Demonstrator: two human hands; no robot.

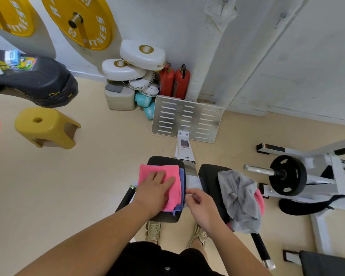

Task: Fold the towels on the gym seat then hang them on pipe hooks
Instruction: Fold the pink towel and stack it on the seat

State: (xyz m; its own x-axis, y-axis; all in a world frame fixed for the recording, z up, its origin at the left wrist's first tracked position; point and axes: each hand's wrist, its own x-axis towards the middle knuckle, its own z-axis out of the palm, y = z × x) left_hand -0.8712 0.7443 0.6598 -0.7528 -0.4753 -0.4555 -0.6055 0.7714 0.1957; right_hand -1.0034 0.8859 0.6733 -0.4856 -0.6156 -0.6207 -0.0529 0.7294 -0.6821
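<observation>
A gym room with a pale floor and white wall; a machine's two black seat pads lie near the person, side by side.

The left hand's point(157, 188) fingers point(161, 176) are straight and spread, pressing flat on a folded pink towel point(174, 193) and gripping nothing. The right hand's point(199, 206) fingers point(191, 194) are loosely curled just beside the stack's right edge; I cannot tell whether they pinch anything.

The pink towel lies on a blue towel point(181, 174), both on the left seat pad point(161, 161). Its long axis runs near to far along the pad. The blue one peeks out on the right and at the near right corner.

On the right seat pad point(209, 176) a grey towel point(239, 198) lies crumpled over another pink towel point(259, 200), unfolded.

The likely trouble is that the stack sits close to the pad's right edge, so lifting the flat hand carelessly could slide it into the gap between the pads. The grey towel droops over its pad's right side and may slip to the floor.
</observation>
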